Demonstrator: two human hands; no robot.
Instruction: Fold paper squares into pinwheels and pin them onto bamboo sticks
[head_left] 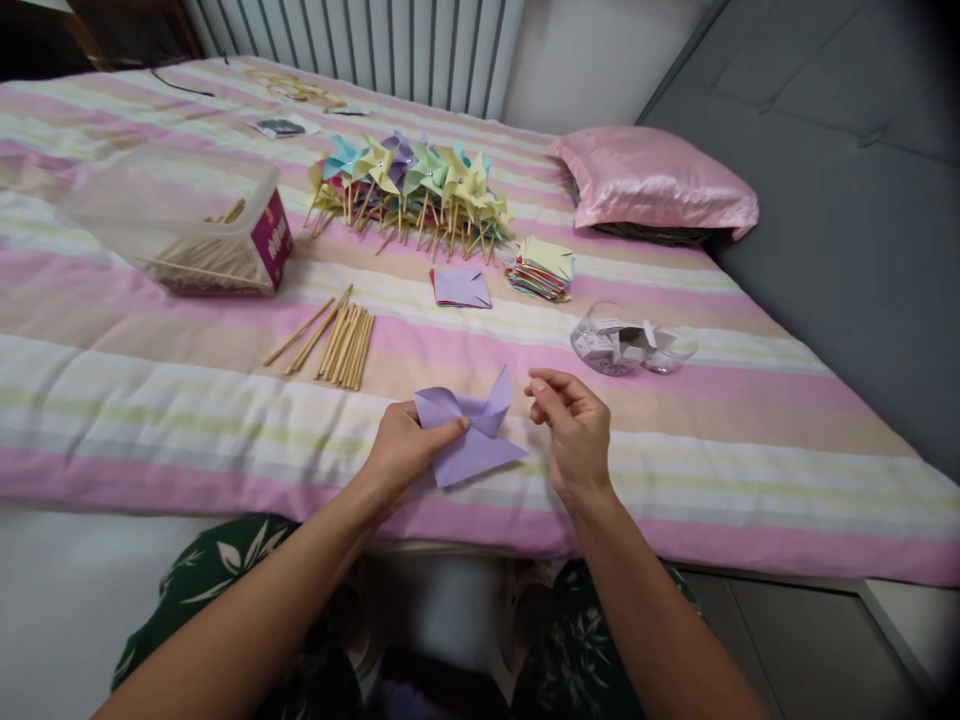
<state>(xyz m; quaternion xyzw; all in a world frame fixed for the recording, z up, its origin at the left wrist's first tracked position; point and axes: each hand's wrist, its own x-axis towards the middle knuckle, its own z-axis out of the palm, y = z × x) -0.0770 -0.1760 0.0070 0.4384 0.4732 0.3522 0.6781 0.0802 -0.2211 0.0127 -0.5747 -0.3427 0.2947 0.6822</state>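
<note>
A purple paper pinwheel (472, 462), partly folded, is pinched in my left hand (409, 440), the thumb pressing on its middle. Two or so of its corners curl up to the centre, while the lower part lies flat. Just right of the paper and apart from it, my right hand (574, 420) has its thumb and fingertips pressed together; whatever may be between them is too small to name. Beyond my left hand lies a row of thin wooden sticks (345, 345). Purple paper squares (463, 288) with slits at the corners lie past the pinwheel.
Finished pinwheels (420, 180) on sticks are heaped farther back. A clear plastic box (202, 210) of sticks stands left. Right are a stack of coloured paper squares (541, 268), a clear container (611, 340) with small white boxes, and a pink pillow (656, 180). A striped bedsheet (712, 480) lies underneath.
</note>
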